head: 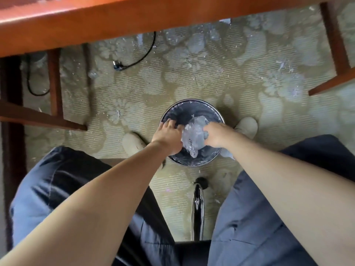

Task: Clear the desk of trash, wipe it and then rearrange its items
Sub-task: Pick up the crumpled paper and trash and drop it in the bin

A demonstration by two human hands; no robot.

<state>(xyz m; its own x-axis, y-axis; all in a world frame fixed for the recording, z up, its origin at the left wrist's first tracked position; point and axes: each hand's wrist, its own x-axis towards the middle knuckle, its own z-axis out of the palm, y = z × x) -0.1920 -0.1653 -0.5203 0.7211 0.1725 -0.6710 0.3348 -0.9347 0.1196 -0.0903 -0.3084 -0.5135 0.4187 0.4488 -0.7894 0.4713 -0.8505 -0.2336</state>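
Patterned carpet, pale green and littered with small scraps, fills the view under the orange wooden bench [134,20], whose front edge runs across the top. On the carpet between the person's feet stands a round bin [192,165] with a dark liner.

The crumpled plastic [192,135], a clear, whitish wad, sits over the mouth of the bin, inside its rim and toward the near-right side. Its long axis runs roughly from the far side toward the person, the near end tapering to a point above the near rim. It lies directly between the two grips: just right of the left grip [169,132] and just left of the right grip [217,135].

The right grip has its fingers curled round the right flank of the wad and pinches it. The left grip reaches over the far-left rim with its fingers bent down into the bin, its thumb side touching or nearly touching the wad (whether it clutches plastic, liner or nothing I cannot tell). The right grip is therefore the one that governs the wad.

As a judgement, the trash step is in hand, and what remains is a straight push or drop downward, since the bin already lies beneath the wad.

No brand, label or writing can be read anywhere. A black cable [142,54] lies on the carpet beyond the bin, and a chrome chair leg [198,198] shows nearer the person.
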